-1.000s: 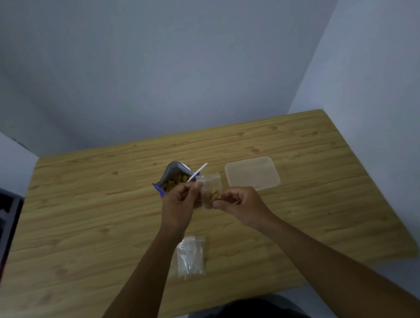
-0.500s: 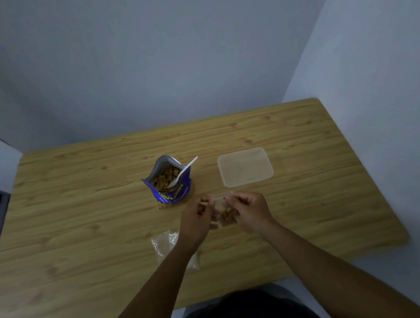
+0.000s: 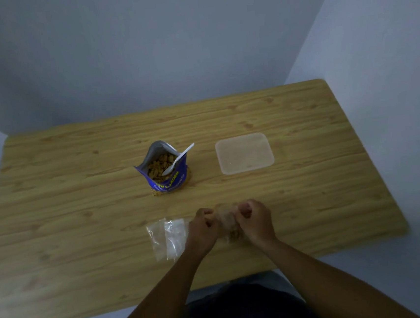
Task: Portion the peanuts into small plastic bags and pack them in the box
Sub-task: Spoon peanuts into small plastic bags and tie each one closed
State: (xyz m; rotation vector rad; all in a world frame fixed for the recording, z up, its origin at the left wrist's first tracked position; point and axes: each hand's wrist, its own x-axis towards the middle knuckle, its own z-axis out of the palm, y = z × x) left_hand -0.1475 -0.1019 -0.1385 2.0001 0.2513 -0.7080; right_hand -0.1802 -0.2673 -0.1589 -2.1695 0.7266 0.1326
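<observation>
Lowered to the table (image 3: 81, 222), left hand (image 3: 202, 227) and right hand (image 3: 256, 221) pinch 1 small bag (image 3: 227, 221) holding peanuts.

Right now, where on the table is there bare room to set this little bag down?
Bare table lies right of the right hand, nearer than the box, and along the left, past the peanut bag and empty bags. The near middle is crowded: the left hand and right hand grip the small bag.

Blurry, half-hidden small bag (image 3: 228, 225)
</observation>
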